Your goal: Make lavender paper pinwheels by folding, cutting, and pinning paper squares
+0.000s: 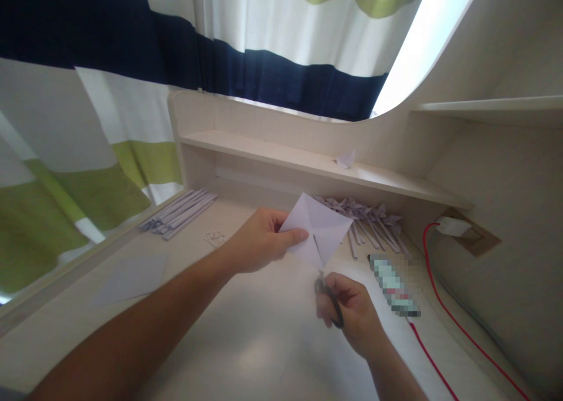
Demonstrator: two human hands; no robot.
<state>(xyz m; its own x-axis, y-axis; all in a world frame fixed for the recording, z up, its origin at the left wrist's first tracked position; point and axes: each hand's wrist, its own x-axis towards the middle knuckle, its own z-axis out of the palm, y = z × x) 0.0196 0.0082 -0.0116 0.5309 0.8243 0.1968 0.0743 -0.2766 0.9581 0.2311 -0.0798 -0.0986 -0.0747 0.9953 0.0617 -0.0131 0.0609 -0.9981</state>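
My left hand (272, 237) pinches a square of white paper (314, 219) by its left corner, thumb on top, above the desk. Fold creases cross the sheet. In my right hand (347, 304) is a pair of scissors (329, 298) with dark handles, my fingers through the loops. Its blades point up and away from me and lie at the paper's lower corner, one blade showing over the sheet. Whether the paper is cut there I cannot tell for sure.
Behind the paper lie several folded paper pinwheels on sticks (373, 219). Rolled paper sticks (180, 213), small white bits (214, 238) and paper sheets (132, 278) are on the left. A phone (393, 285) with a red cable (433, 360) lies right. One folded paper piece (346, 159) sits on the shelf (272, 155).
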